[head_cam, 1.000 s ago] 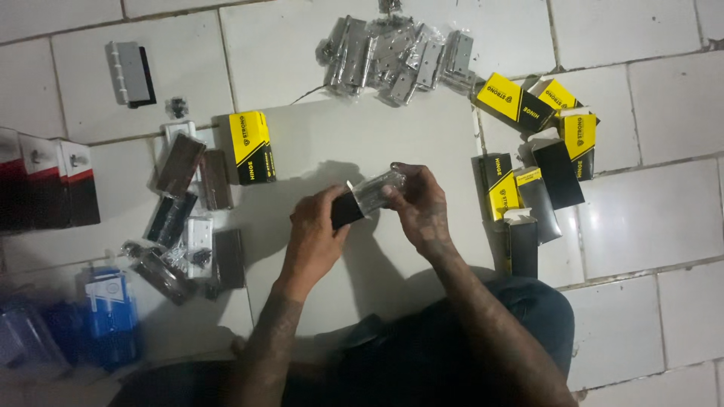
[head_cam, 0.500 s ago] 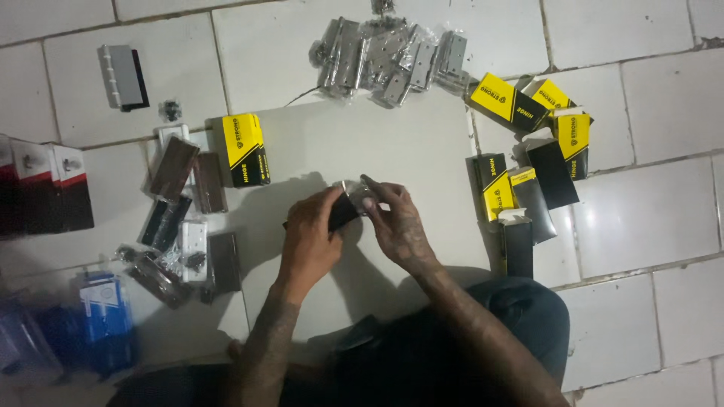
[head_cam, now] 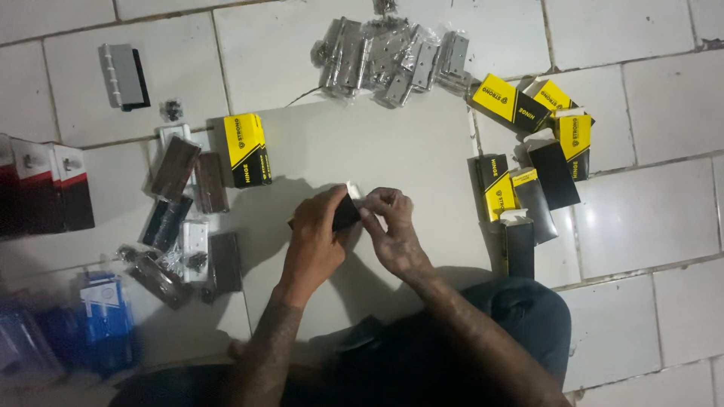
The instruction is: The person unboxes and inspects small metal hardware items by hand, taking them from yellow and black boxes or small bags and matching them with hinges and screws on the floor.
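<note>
My left hand [head_cam: 317, 234] grips a small black and yellow box [head_cam: 345, 215] over the middle of a pale board [head_cam: 377, 143] on the tiled floor. My right hand [head_cam: 392, 230] pinches the box's white end flap at its top right corner. Most of the box is hidden by my fingers. A closed yellow and black box [head_cam: 247, 149] stands on the board's left edge, apart from my hands.
A heap of bagged metal hinges [head_cam: 392, 56] lies at the top. Several open yellow and black boxes [head_cam: 532, 151] are on the right. Dark hinges and small packets [head_cam: 185, 218] lie left, red and black boxes [head_cam: 45, 188] far left, blue packs [head_cam: 98, 320] bottom left.
A clear-bagged hinge seen held above the box a second ago is no longer visible. Both hands have closed in on the box, with the right fingers now at its end flap.
</note>
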